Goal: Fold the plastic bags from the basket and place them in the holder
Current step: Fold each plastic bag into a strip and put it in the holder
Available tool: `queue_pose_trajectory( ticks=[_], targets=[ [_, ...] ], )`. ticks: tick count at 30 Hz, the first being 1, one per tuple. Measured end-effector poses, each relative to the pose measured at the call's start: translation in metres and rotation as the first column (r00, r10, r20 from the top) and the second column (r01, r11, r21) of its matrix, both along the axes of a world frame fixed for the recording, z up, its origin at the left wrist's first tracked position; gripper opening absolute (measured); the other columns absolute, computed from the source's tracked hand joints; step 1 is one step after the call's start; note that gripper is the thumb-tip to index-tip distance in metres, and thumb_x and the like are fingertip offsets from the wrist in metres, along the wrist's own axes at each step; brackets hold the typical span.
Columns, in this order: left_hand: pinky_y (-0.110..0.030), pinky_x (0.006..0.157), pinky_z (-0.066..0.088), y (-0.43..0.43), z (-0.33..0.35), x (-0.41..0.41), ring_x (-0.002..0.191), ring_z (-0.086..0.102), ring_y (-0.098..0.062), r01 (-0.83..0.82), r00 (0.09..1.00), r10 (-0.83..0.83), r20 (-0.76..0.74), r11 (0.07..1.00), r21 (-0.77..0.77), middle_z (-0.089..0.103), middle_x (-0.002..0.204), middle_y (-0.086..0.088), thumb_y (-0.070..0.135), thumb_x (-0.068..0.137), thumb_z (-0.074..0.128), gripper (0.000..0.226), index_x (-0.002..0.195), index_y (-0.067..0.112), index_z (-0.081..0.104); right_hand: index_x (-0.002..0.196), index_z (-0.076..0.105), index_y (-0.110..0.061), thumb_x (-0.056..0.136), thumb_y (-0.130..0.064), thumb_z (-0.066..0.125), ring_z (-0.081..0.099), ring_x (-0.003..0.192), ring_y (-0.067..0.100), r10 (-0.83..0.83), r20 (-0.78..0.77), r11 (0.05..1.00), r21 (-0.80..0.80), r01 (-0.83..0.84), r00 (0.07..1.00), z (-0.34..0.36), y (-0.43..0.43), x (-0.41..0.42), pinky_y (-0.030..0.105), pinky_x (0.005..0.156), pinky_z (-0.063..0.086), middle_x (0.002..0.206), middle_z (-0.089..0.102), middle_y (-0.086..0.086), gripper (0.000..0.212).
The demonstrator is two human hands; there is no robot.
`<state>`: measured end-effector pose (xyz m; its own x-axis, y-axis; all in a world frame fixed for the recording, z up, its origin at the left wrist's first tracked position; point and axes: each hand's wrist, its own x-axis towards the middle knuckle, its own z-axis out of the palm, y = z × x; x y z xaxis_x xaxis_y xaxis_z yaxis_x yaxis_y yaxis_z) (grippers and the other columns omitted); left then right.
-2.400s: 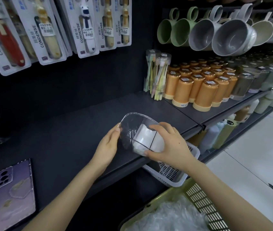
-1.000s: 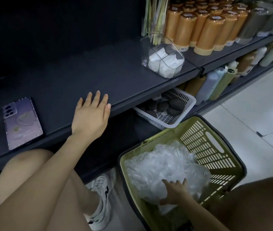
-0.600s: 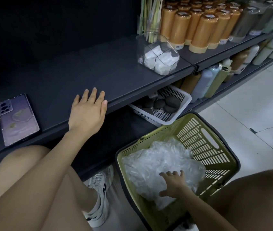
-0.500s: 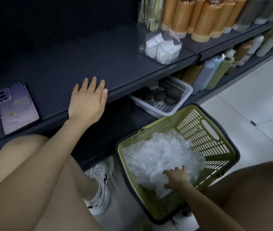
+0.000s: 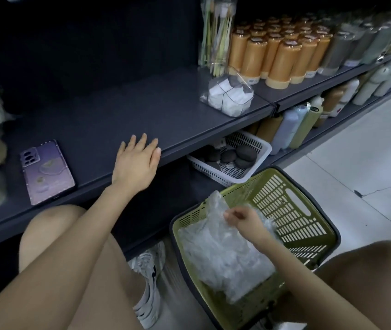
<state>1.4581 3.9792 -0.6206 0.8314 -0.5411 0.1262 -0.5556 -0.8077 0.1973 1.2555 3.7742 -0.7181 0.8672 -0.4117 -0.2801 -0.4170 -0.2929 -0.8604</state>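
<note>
Plastic bag (image 5: 214, 211) is pinched by the right hand (image 5: 243, 219) over the basket (image 5: 292, 210), low and right of the left hand (image 5: 137, 160), which lies flat and empty on the shelf (image 5: 142, 108).

It was a shop aisle: dark shelving (image 5: 142, 110) carried rows of identical orange containers (image 5: 282, 60), bottles (image 5: 287, 127) stood below, and a green shopping basket (image 5: 292, 210) sat on the tiled floor (image 5: 368, 163).
</note>
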Motion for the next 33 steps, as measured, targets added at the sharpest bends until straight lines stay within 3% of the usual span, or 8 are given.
queue_pose_trajectory(
  ticks=[3,6,11,16,19,23,27,33],
  targets=[
    [-0.041,0.116,0.024,0.006,0.008,-0.03,0.14,0.034,-0.032,0.125,0.992,-0.123,0.024,0.955,-0.269,0.045,0.146,-0.013,0.044,0.099,0.032,0.053,0.134,0.012,0.056,0.071,0.063,-0.012,0.093,-0.015,0.062,0.046,0.064,0.013,0.046,0.12,0.99,0.131,-0.062,0.992,0.055,0.002,0.015,0.021,0.063,0.038,0.059,0.051,-0.007,0.022],
    [-0.018,0.108,0.023,0.006,0.023,-0.06,0.128,0.045,-0.012,0.197,0.973,-0.228,-0.036,0.899,-0.391,0.055,0.135,0.006,0.059,0.092,0.036,0.06,0.131,0.02,0.059,0.078,0.066,-0.014,0.093,-0.016,0.063,0.054,0.068,0.012,0.106,0.23,0.961,0.226,-0.159,0.967,0.102,0.004,0.029,0.025,0.069,0.042,0.07,0.058,0.001,0.015],
    [-0.028,0.103,0.042,0.002,0.038,-0.079,0.117,0.052,-0.003,-0.123,0.887,-0.204,-0.413,0.759,-0.639,0.057,0.126,0.013,0.063,0.078,0.046,0.055,0.123,0.033,0.057,0.077,0.065,-0.014,0.094,-0.011,0.057,0.06,0.068,0.008,0.059,0.355,0.928,0.324,-0.182,0.933,0.158,0.01,0.054,0.018,0.059,0.044,0.069,0.062,-0.003,0.02],
    [-0.014,0.09,0.044,-0.006,0.042,-0.092,0.102,0.057,0.009,-0.21,0.847,-0.247,-0.471,0.659,-0.722,0.064,0.109,0.024,0.056,0.076,0.059,0.032,0.105,0.041,0.058,0.079,0.066,-0.01,0.097,-0.011,0.053,0.053,0.059,0.014,0.052,0.394,0.929,0.319,-0.189,0.918,0.176,0.014,0.07,0.022,0.051,0.042,0.068,0.062,0.0,0.021],
    [-0.012,0.078,0.045,-0.007,0.039,-0.087,0.086,0.064,0.004,-0.202,0.894,-0.212,-0.394,0.596,-0.777,0.07,0.088,0.022,0.025,0.088,0.067,0.006,0.09,0.031,0.067,0.081,0.065,-0.004,0.098,-0.015,0.051,0.05,0.05,0.008,0.014,0.379,0.936,0.32,-0.145,0.925,0.178,0.012,0.073,0.016,0.049,0.04,0.062,0.058,0.001,0.024],
    [-0.009,0.071,0.045,0.0,0.041,-0.078,0.076,0.065,0.002,-0.244,0.898,-0.2,-0.391,0.513,-0.823,0.072,0.08,0.014,0.014,0.094,0.059,0.017,0.081,0.015,0.07,0.088,0.055,0.015,0.092,-0.034,0.057,0.039,0.054,0.017,-0.02,0.337,0.952,0.295,-0.085,0.941,0.175,-0.006,0.066,0.024,0.053,0.033,0.064,0.046,0.011,0.048],
    [-0.017,0.071,0.047,0.005,0.046,-0.06,0.072,0.063,0.002,-0.358,0.858,-0.191,-0.478,0.446,-0.82,0.072,0.076,0.013,0.013,0.096,0.056,0.019,0.082,0.018,0.069,0.105,0.067,0.003,0.099,-0.019,0.051,0.041,0.045,0.006,-0.129,0.249,0.968,0.243,0.067,0.96,0.165,-0.028,0.057,0.016,0.044,0.035,0.054,0.053,-0.003,0.028],
    [-0.025,0.072,0.046,0.001,0.055,-0.048,0.072,0.064,-0.003,-0.366,0.82,-0.244,-0.518,0.471,-0.802,0.072,0.077,0.007,0.015,0.095,0.057,0.018,0.084,0.012,0.071,0.132,0.056,-0.029,0.091,-0.029,0.063,0.062,0.107,0.015,-0.06,0.233,0.971,0.24,0.003,0.971,0.172,-0.031,0.049,0.028,0.085,0.05,0.116,0.065,0.001,0.041]
  ],
)
